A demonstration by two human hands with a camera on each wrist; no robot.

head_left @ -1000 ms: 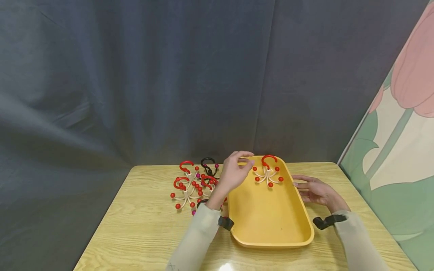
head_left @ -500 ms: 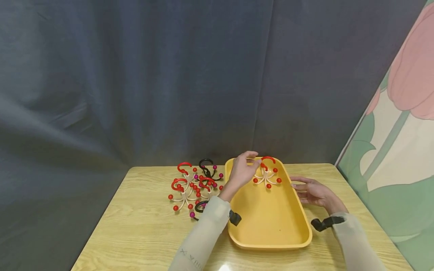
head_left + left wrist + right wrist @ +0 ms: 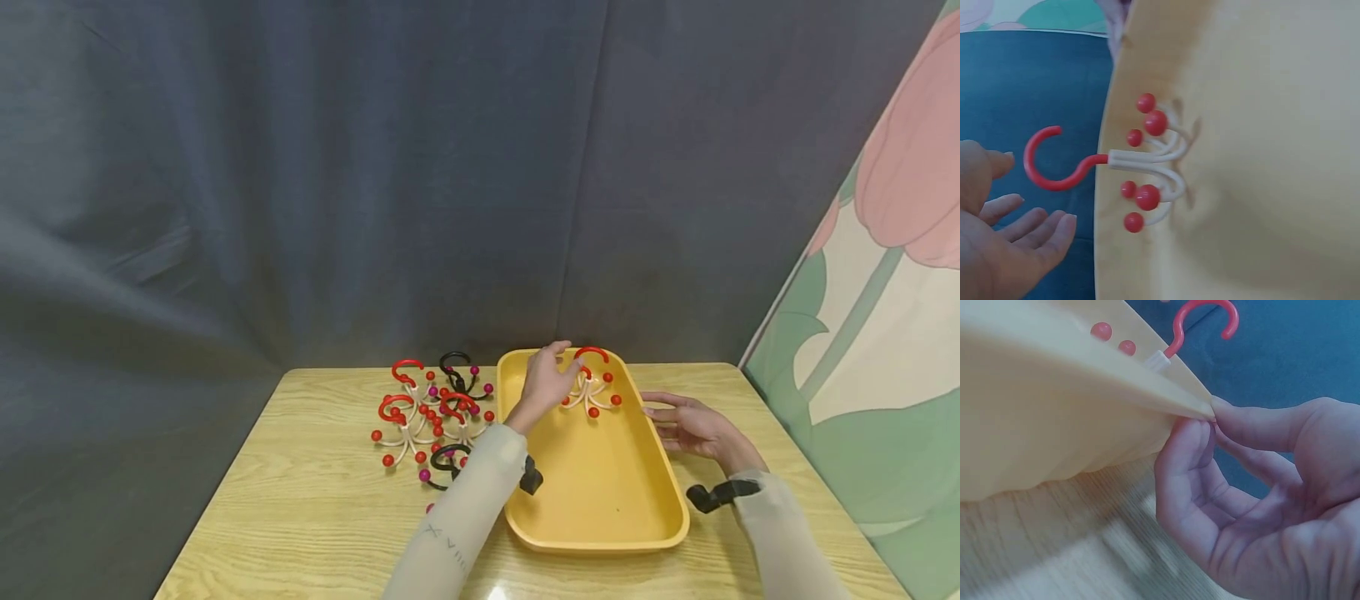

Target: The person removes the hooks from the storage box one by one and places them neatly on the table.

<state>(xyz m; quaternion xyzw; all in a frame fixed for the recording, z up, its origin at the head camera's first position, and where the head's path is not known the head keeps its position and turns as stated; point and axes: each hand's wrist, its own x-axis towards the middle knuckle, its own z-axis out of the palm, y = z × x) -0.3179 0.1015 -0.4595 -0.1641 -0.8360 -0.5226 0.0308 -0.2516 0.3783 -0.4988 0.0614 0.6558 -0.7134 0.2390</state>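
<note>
A hook hanger point(image 3: 589, 392) with a red hook, white curved arms and red ball tips stands upright in the far end of the yellow tray point(image 3: 600, 492). My left hand point(image 3: 546, 385) is over the tray, just left of that hanger. In the left wrist view its fingers point(image 3: 1054, 240) are spread loosely beside the red hook point(image 3: 1054, 185), with a gap between and nothing held. My right hand point(image 3: 693, 429) is at the tray's right side. The right wrist view shows its thumb and forefinger pinching the tray rim point(image 3: 1200, 411).
Left of the tray, several more hangers stand close together on the wooden table point(image 3: 300, 492). Some are white with red hooks point(image 3: 396, 407), others black point(image 3: 454, 360) with magenta balls. A dark curtain point(image 3: 420, 183) hangs behind, and a flowered panel point(image 3: 885, 350) borders the right.
My left hand has moved right over the tray, closer to the red-hooked hanger, uncovering more of the hangers on the table. My right hand keeps its place at the tray rim.
</note>
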